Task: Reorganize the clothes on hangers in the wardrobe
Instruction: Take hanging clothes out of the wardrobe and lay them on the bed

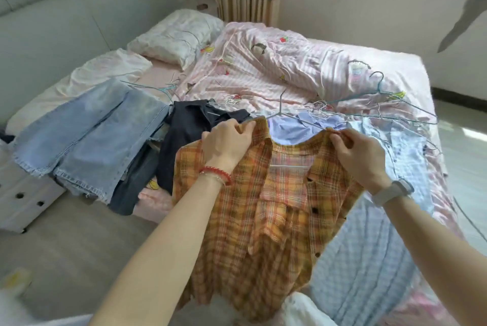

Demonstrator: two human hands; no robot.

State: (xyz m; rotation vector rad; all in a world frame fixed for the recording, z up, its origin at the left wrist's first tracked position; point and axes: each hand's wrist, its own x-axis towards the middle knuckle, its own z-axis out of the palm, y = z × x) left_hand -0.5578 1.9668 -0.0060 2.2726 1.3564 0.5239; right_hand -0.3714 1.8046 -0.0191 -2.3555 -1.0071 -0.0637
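Our left hand (226, 141) and right hand (361, 157) pinched the plaid shirt (263, 220) by its shoulders—jeans (87, 136), other shirts and loose hangers (382, 104) waited on the bed (263, 70).

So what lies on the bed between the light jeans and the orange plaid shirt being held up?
In the head view, a dark navy garment lies between the light jeans and the orange plaid shirt.

hanger (283, 112) mostly hidden inside plaid shirt (263, 220), shirt hem cut off at bottom edge
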